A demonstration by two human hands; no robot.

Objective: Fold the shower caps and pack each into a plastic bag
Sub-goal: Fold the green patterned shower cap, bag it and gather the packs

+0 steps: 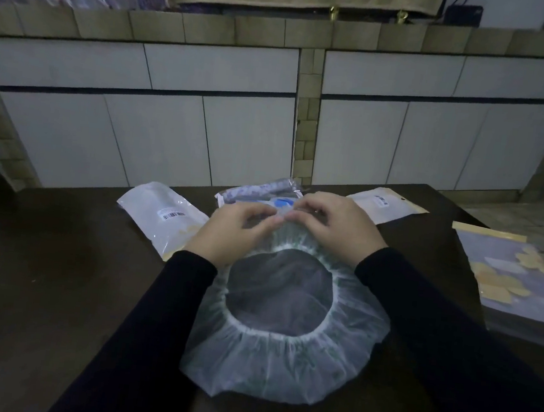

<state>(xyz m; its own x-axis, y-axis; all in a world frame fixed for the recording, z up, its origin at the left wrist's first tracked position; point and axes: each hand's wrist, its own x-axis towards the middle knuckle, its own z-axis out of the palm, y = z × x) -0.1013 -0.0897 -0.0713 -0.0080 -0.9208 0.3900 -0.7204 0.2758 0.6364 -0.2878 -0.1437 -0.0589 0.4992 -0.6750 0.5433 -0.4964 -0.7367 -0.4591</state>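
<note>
A clear shower cap (281, 358) with a white elastic rim lies spread open on the dark table (54, 283), its opening facing up. My left hand (231, 231) and my right hand (335, 229) both pinch the cap's far edge with curled fingers, fingertips close together at the middle. A plastic bag with a barcode label (162, 217) lies flat to the left of my hands. A packet with grey and blue contents (258, 191) lies just beyond my fingers.
Another labelled bag (385, 204) lies at the table's far right. A stack of bags with yellow flower print (517, 285) sits at the right edge. White cabinet fronts (205, 125) stand behind the table.
</note>
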